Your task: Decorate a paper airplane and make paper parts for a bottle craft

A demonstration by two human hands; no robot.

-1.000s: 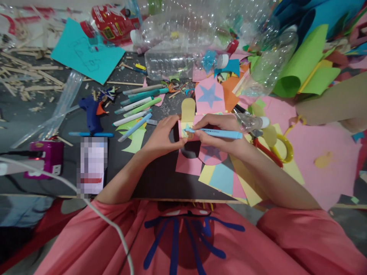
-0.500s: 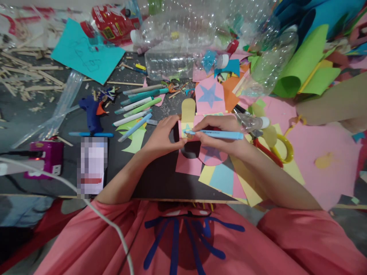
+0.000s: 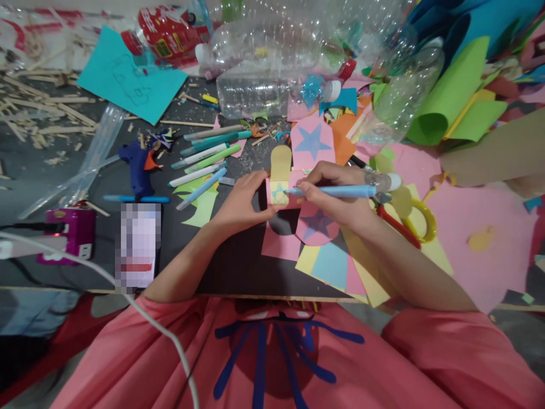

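My right hand (image 3: 336, 190) grips a light blue marker (image 3: 347, 191), its tip just right of a blue star on the small yellow paper panel (image 3: 279, 193). My left hand (image 3: 244, 199) holds the left edge of the pink paper piece (image 3: 295, 180) that carries this panel, thumb below and fingers above. A tan rounded tab (image 3: 281, 162) rises from the panel. Behind stands a pink rounded flap (image 3: 314, 142) with a blue star, and in front lies a pink round piece (image 3: 317, 227) with another star, partly under my right hand.
Several markers (image 3: 208, 149) lie left of centre, beside a blue glue gun (image 3: 138, 167) and a phone (image 3: 138, 244). Clear plastic bottles (image 3: 255, 94) line the back. Yellow-handled scissors (image 3: 423, 221) and pink paper (image 3: 489, 227) are at the right. A white cable (image 3: 162, 329) crosses the lower left.
The marker in my right hand has moved right and slightly up, off the yellow panel's middle, so the blue star shows more fully. My left hand keeps its hold.
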